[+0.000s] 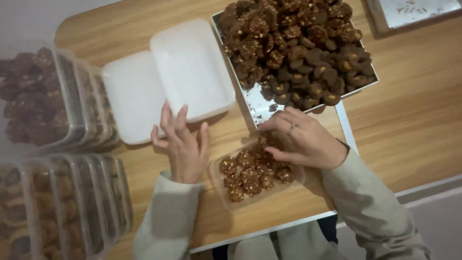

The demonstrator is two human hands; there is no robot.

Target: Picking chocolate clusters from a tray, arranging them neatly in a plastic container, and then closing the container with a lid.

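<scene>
A clear plastic container (217,182) sits on the wooden table (409,115) in front of me, partly filled with brown nut-studded cookies (245,175). My right hand (303,139), with a ring on one finger, reaches into its far side and its fingertips pinch a cookie there. My left hand (183,144) rests beside the container's left edge with fingers spread, touching the lower edge of two overlapping white lids (168,82). A metal tray (257,108) heaped with more cookies (293,48) stands just beyond my right hand.
Several filled, lidded clear containers (43,96) are stacked in rows along the left (67,207). Another tray's corner (414,12) shows at the top right. The table's near edge runs just below the container.
</scene>
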